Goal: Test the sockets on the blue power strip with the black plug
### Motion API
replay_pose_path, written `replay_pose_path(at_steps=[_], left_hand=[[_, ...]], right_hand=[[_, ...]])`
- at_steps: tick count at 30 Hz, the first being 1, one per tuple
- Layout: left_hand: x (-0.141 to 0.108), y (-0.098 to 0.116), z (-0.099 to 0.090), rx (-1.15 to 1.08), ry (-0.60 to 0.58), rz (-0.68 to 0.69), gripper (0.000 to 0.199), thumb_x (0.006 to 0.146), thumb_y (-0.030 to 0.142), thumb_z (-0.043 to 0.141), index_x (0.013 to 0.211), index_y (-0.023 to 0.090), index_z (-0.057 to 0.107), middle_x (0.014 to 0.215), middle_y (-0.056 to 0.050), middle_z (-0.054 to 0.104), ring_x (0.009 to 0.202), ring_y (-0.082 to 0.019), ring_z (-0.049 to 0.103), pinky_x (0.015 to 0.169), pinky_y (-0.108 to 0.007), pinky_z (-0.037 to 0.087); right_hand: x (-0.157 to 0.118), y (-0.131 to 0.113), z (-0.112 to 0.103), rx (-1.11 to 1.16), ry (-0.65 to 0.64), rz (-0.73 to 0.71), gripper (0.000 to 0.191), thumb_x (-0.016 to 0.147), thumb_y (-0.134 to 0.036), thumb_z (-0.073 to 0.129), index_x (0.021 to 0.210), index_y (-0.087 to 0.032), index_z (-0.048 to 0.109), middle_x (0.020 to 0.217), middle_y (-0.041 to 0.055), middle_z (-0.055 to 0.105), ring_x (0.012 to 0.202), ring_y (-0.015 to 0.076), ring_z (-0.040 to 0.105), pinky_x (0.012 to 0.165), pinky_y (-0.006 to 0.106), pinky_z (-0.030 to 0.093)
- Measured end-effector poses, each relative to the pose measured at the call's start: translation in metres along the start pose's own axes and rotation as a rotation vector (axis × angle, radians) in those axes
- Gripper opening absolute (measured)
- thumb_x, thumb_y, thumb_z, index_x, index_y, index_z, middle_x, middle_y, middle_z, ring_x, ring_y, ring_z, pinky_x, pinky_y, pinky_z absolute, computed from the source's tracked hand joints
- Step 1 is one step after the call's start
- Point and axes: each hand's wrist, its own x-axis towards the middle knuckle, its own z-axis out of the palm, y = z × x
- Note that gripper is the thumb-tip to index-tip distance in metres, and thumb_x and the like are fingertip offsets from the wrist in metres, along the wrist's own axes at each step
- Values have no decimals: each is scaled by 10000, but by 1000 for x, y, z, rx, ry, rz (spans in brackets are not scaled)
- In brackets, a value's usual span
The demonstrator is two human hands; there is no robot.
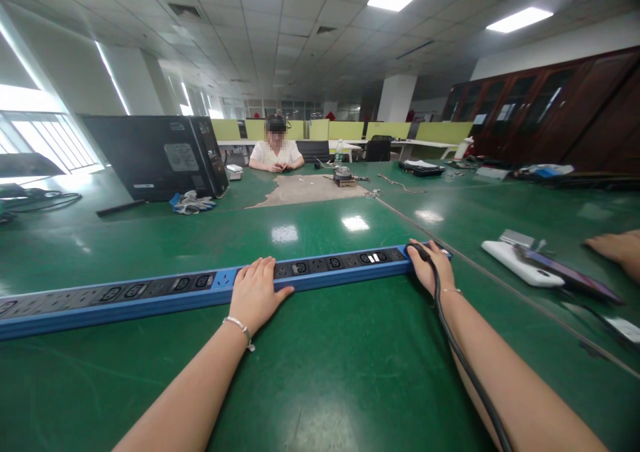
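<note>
A long blue power strip (330,279) with black sockets lies across the green table, running out of view at the left. My left hand (256,291) is laid over its middle, the fingers bent over the top and the thumb along the near side. At the strip's right end, my right hand (433,271) is closed round a black plug (420,250) on a thick black cable (453,345). The plug is against the top of the strip there; my fingers hide whether it sits in a socket. The cable trails down along my right forearm.
A black computer case (165,159) stands back left, with gloves (191,203) before it. Across the table (330,345) sits a person (277,153). At right are a white power bank (523,263), a phone (570,273) and another person's hand (617,249).
</note>
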Motion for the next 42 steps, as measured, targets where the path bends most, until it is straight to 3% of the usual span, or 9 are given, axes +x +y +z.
replay_pose_path(at_steps=[4,9,14,24,31,33,36,39,42], left_hand=[[0,0,1,33,1,0,637,751,538,534,1218,111,469,1239,-165,553,1174,-290,475,992,-423,336],[0,0,0,27,3,10,640,753,535,536,1210,92,473,1230,-169,556,1165,-292,477,980,-428,344],[1,0,-1,9,-1,13,636,755,539,531,1199,87,480,1225,-175,557,1163,-295,478,972,-432,350],[1,0,-3,-26,11,14,616,753,530,535,1201,110,480,1220,-171,559,1174,-293,471,980,-438,342],[0,2,-4,-24,-27,8,621,759,503,537,1220,91,470,1239,-175,548,1191,-297,457,992,-440,333],[1,1,-6,-30,-59,18,614,763,471,543,1236,89,458,1257,-170,538,1207,-293,445,1004,-444,323],[5,-10,-11,-45,-131,48,587,767,447,539,1256,134,449,1281,-137,530,1225,-282,432,1024,-472,293],[8,-31,-15,-42,-204,58,627,744,518,538,1252,158,465,1275,-125,540,1228,-299,427,1018,-505,285],[5,-55,-16,-35,-236,64,706,714,598,525,1250,140,476,1257,-142,550,1178,-301,475,989,-475,333]], right_hand=[[2,-2,-2,75,17,15,413,824,-454,415,1058,-217,659,1134,100,623,1199,273,453,1008,469,320],[4,-15,-3,348,189,16,437,854,-481,364,1080,-210,622,1166,77,613,1196,222,464,1038,430,293],[-1,-29,1,366,35,-32,434,813,-470,455,1154,-227,570,1085,50,658,1084,212,554,984,403,373],[-4,-35,-5,79,-143,-139,349,825,-414,421,1009,-208,634,1069,68,657,1000,223,592,942,377,400],[-7,-22,-6,175,-185,-190,439,792,-378,466,1183,-193,537,1218,90,579,1196,237,462,1016,435,321],[-6,-15,-9,267,-167,-120,455,776,-376,464,1177,-177,543,1258,92,548,1219,228,439,1020,413,327],[1,-13,-21,381,-140,160,447,811,-400,372,1117,-143,573,1129,109,623,1034,208,578,902,362,440],[14,-30,-35,294,-306,273,475,843,-462,312,1061,-146,591,966,104,675,830,196,638,747,318,492],[25,-60,-45,-96,-535,136,413,834,-490,381,954,-169,612,940,115,677,868,233,633,770,335,465]])
